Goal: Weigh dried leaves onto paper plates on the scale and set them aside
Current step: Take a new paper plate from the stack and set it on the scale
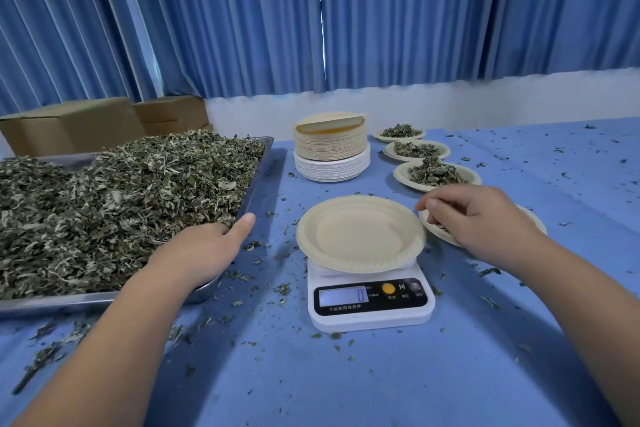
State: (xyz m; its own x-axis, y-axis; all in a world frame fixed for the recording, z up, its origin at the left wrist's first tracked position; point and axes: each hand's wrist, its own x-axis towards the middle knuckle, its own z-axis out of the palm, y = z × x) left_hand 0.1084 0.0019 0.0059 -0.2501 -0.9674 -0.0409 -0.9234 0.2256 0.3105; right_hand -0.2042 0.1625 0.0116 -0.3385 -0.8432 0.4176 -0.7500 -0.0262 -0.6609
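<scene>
Counting four portions as weighed and set aside: three filled plates point(436, 175) in a row at the back right of the worktop point(346, 385), well apart from the scale point(370, 302), and a fourth plate point(535, 222) just beside the scale on its right, largely covered by the right hand point(474, 215). Fingers of that hand loosely curled over the fourth plate, thumb tip close to forefinger; cannot tell whether pinching leaves, touching the rim or holding nothing. Next round barely begun, judging by the empty paper plate point(360, 236) centred on the scale and a display point(362, 295) reading zero. Left hand point(204, 246) at the near right corner of the tray point(52, 303), fingers buried in the heap of dried leaves point(121, 204), thumb sticking out over the rim; cannot tell whether closed on a handful. Plenty left to do, by the look of it: tray heaped high, tall stack of plates point(330, 149) behind the scale, loose crumbs scattered across the worktop
</scene>
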